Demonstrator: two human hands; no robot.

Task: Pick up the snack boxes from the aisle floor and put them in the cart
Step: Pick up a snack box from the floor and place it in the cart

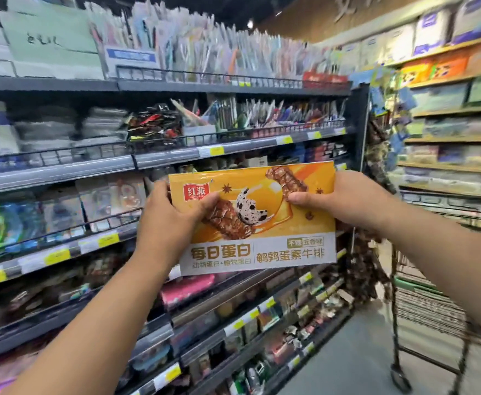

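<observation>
I hold one flat orange snack box [258,223] up in front of me at chest height, its printed face toward the camera. My left hand [173,215] grips its left edge, thumb across the front. Gripping the right edge is my right hand [345,203], its thumb also on the front. The box has a white band with lettering along the bottom. The wire cart [430,306] stands low at the right, beyond my right forearm, only partly in view. No other boxes or the floor beneath me show here.
Dark shelves [153,161] packed with snack packets fill the left and centre, close behind the box. Wooden shelves [456,138] with boxed goods line the far right. A strip of grey aisle floor [356,352] runs between the shelving and the cart.
</observation>
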